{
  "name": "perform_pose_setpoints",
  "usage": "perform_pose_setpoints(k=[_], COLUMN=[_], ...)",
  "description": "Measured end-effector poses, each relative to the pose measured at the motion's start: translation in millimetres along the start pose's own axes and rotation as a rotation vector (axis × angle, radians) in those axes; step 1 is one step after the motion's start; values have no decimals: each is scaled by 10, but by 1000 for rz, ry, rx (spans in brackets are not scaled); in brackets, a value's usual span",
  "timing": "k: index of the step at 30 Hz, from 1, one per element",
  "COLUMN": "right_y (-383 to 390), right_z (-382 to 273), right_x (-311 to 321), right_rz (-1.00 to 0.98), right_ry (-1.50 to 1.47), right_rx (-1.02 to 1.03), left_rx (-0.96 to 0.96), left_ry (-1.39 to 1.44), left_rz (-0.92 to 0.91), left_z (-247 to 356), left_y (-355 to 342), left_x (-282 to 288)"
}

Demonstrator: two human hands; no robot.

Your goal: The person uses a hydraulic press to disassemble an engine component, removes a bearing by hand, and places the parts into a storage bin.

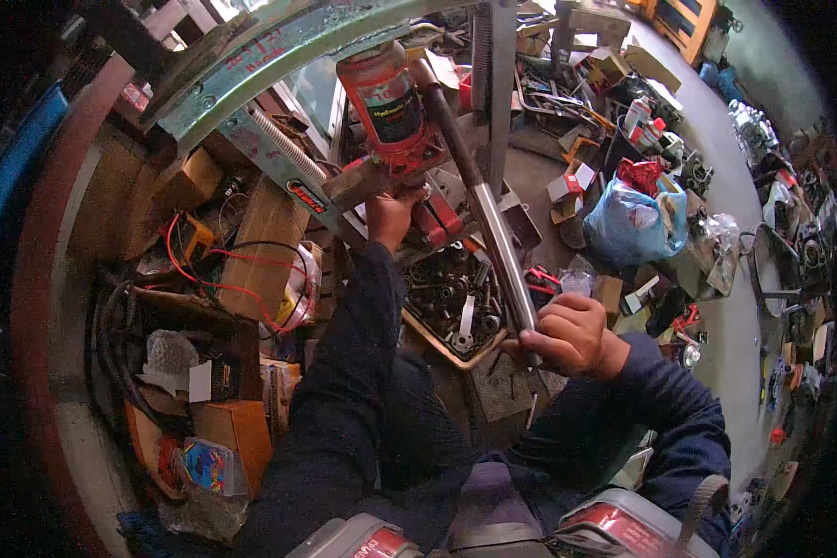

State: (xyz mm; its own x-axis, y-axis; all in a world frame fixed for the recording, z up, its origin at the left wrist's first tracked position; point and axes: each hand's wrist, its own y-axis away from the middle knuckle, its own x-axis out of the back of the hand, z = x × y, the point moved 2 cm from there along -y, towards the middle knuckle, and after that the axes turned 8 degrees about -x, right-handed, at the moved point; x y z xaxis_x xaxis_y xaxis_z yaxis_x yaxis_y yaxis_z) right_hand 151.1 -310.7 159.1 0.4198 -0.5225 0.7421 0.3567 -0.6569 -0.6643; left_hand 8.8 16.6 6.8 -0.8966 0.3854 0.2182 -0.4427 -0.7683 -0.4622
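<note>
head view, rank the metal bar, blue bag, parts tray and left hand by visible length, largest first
1. Metal bar
2. Blue bag and parts tray: too alike to rank
3. Left hand

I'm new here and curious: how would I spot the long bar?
Find the big metal frame at upper left, then the red jack beneath its beam. From beside the jack, the bar slants down to the right hand's fingers. Unlike the squat jack, it is long and slim, dark above, shiny silver below.
</note>
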Motion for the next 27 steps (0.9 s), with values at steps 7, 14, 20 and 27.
perform_pose_setpoints(k=[7,14,20,27], right_y=[-1744,-239,-849,-1359], right_z=[298,68,194,-5], right_x=[1051,341,609,887], right_rz=[558,77,307,439], right_ry=[360,-98,12,321], right_rx=[-137,-108,-324,-196], left_rx=[-9,-49,-95,14], left_ry=[-38,-16,-111,-221], left_rz=[30,6,29,60], left_z=[371,359,310,279], left_y=[13,-56,-22,38], left_x=[-32,-90,66,128])
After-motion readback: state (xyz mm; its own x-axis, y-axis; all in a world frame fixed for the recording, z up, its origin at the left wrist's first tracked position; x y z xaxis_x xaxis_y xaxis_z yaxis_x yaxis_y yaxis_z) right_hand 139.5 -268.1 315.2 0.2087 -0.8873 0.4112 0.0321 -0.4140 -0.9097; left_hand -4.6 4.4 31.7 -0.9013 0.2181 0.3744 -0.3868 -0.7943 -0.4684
